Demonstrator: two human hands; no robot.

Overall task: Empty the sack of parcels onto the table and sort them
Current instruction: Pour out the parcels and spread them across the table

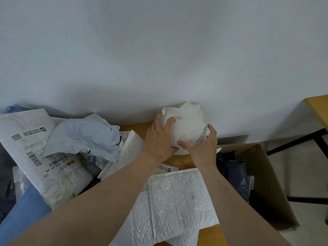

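A round, crumpled white parcel (188, 125) sits against the wall at the back of the wooden table (136, 127). My left hand (159, 137) grips its left side and my right hand (204, 146) cups its right side, fingers curled round it. A heap of parcels lies to the left: a large white mailer with labels (30, 139), a pale blue bag (85, 137) and a blue one (24, 208). White bubble mailers (179, 197) lie flat beneath my forearms.
An open cardboard box (266, 183) stands on the floor at the table's right, holding dark blue-grey bags (234, 173). Another wooden table (319, 107) with black legs is at the far right. A white wall rises right behind the table.
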